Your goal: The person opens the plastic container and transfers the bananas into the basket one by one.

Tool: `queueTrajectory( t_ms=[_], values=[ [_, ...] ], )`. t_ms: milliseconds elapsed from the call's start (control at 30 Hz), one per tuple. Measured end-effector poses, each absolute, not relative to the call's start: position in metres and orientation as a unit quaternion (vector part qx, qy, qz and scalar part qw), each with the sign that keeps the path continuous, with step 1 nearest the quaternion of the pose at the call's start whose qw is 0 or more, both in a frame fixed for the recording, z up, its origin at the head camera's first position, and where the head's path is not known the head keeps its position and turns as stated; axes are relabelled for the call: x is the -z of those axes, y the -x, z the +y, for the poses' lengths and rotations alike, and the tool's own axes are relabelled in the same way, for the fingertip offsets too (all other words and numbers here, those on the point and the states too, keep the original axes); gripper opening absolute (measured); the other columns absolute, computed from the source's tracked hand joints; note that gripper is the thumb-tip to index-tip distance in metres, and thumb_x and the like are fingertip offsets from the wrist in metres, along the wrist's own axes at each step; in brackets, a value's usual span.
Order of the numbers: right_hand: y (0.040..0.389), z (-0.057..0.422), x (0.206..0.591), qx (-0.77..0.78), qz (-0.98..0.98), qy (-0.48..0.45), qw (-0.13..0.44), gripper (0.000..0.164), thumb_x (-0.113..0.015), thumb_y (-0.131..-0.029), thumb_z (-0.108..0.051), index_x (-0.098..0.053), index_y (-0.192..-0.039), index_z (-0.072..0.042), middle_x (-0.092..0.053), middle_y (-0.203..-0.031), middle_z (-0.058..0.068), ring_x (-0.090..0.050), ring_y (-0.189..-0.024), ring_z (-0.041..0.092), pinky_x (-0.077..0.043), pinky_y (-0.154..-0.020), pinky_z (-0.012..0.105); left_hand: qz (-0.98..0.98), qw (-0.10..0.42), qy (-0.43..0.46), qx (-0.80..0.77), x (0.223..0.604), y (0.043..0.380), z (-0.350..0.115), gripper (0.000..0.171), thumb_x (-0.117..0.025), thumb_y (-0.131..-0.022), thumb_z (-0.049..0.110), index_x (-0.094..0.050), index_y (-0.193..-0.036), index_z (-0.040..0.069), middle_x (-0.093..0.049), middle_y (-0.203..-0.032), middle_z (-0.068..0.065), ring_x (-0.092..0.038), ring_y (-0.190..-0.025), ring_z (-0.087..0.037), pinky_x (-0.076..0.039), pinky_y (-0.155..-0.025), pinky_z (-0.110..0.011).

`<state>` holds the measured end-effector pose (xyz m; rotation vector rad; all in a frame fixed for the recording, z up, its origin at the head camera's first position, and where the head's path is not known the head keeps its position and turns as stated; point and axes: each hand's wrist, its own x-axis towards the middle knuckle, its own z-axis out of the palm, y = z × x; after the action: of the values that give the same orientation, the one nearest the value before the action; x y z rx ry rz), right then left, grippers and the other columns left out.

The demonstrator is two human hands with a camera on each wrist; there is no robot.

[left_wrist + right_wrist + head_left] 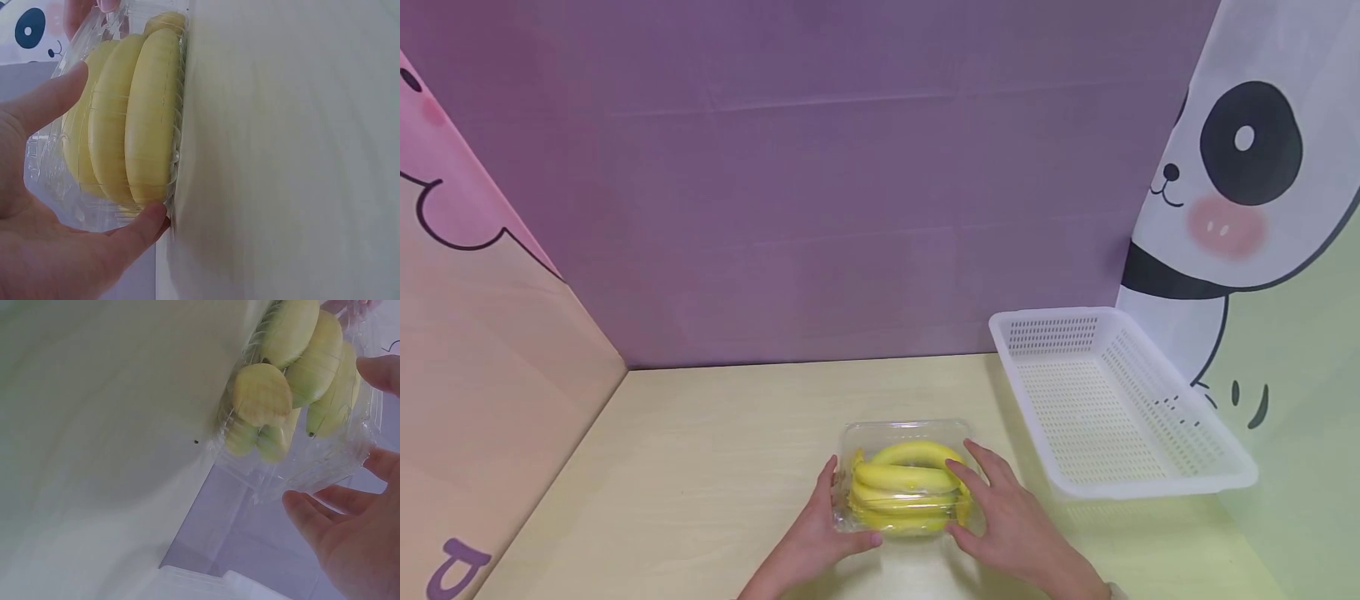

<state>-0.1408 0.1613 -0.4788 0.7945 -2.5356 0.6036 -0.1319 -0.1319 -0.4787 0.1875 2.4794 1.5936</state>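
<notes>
A clear plastic clamshell box [898, 428] of yellow bananas [906, 478] sits at the front middle of the table. My left hand [816, 533] grips its left side, with the thumb across the front and the fingers along the side. In the left wrist view a fingertip [153, 219] touches the box low down, close to the tabletop. My right hand [1011, 521] holds the right side, its fingers spread over the lid and its thumb at the front corner. Through the plastic, several banana ends [262, 394] show in the right wrist view.
A white perforated plastic basket [1093, 400] stands on the table at the right, with nothing in it. The pale wooden table [700, 467] is bounded by a purple back wall [850, 208] and printed side panels, the right one with a panda [1225, 233].
</notes>
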Motion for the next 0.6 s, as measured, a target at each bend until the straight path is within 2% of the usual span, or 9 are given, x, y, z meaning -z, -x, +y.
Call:
queueTrajectory(
  t_ms=[400, 600],
  values=[
    [0.1429, 0.1605, 0.4776, -0.206, -0.899, -0.300, 0.241, 0.070, -0.085, -0.070, -0.031, -0.063, -0.133, -0.011, -0.051, -0.145, 0.016, -0.053, -0.125, 0.033, -0.057, -0.066, 0.031, 0.831, 0.102, -0.061, -0.543, 0.4774, 0.1321, -0.1312, 0.128, -0.092, -0.075, 0.030, -0.001, -0.160, -0.002, -0.027, -0.159, -0.033, -0.034, -0.143, -0.050, -0.030, -0.112, -0.067],
    [0.1455, 0.1614, 0.4784, -0.202, -0.893, -0.308, 0.258, 0.068, -0.085, -0.070, -0.032, -0.065, -0.132, -0.012, -0.052, -0.144, 0.014, -0.053, -0.125, 0.032, -0.059, -0.076, 0.037, 0.829, 0.103, -0.060, -0.547, 0.4782, 0.1323, -0.1308, 0.128, -0.092, -0.075, 0.029, 0.000, -0.160, -0.001, -0.026, -0.158, -0.033, -0.033, -0.142, -0.051, -0.029, -0.112, -0.067]
  ],
)
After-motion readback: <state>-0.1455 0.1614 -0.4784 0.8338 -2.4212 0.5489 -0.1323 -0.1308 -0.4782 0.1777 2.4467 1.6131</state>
